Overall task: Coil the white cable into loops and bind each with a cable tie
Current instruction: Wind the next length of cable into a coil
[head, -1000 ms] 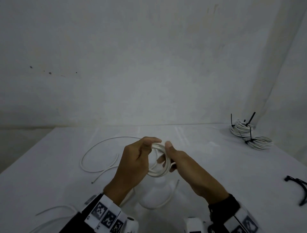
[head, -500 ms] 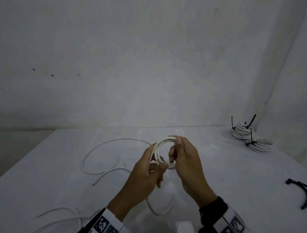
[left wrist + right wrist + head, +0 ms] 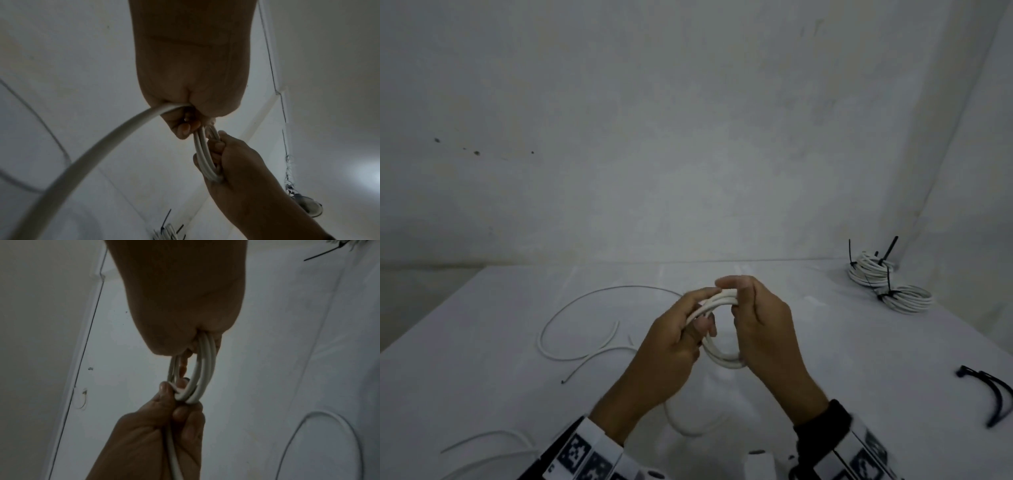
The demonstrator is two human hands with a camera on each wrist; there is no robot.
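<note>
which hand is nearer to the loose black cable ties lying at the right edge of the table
The right hand. It grips the white cable coil mid-table, on the side toward the black cable ties; the left hand grips the coil's opposite side, farther from them.

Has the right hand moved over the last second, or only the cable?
Yes. The right hand has risen toward the table's far edge, thumb now over the top of the coil; the bound coils give the fixed reference.

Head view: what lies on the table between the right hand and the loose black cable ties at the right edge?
Nothing: in the head view the table is bare between the right hand and the cable ties.
</note>
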